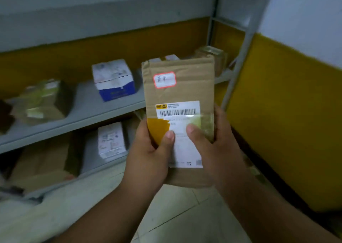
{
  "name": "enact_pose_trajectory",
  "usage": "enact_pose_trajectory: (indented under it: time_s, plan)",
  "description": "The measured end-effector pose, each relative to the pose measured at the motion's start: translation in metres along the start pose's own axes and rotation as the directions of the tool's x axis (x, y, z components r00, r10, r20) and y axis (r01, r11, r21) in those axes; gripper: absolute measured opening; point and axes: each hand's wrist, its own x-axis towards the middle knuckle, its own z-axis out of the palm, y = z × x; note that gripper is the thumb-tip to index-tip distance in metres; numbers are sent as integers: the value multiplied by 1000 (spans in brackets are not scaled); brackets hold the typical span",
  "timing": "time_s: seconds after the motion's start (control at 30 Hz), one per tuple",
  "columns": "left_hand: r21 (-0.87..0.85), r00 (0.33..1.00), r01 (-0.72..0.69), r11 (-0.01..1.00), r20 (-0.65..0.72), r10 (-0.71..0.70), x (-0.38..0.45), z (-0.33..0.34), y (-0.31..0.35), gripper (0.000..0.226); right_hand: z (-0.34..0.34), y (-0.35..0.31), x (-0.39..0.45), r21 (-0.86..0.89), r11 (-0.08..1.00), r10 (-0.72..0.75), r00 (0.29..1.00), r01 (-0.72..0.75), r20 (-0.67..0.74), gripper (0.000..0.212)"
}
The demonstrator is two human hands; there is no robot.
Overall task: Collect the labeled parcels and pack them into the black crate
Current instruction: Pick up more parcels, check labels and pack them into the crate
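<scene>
Grey metal shelving unit [103, 104] fills the left, with 2 shelves of boxes in view. On the upper one sits a white-and-blue cardboard box [114, 79]; a white printed carton [111, 141] stands on the one below. Front and centre, you're holding the flat brown cardboard parcel [178, 94] upright, clear of the shelves, its barcode label facing you. Your left hand [148, 154] and right hand [218, 142] clamp its lower edges, thumbs pressed flat on the label, fingers wrapped behind.
</scene>
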Motion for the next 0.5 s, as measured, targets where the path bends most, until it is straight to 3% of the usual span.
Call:
enact_pose_trajectory:
  time_s: [0.13, 0.27, 0.5]
  plan:
    - [24, 983, 35, 999, -182, -30, -33, -114, -40, 30, 103, -8, -33, 181, 981, 21, 968, -68, 251, 66]
    - [66, 946, 101, 993, -314, -75, -88, -249, -74, 25, 237, -15, -100, 274, 953, 8, 915, -129, 403, 70]
    - [137, 804, 220, 966, -586, -100, -187, -397, -99, 24, 391, -52, -202, 366, 900, -58, 768, -236, 638, 59]
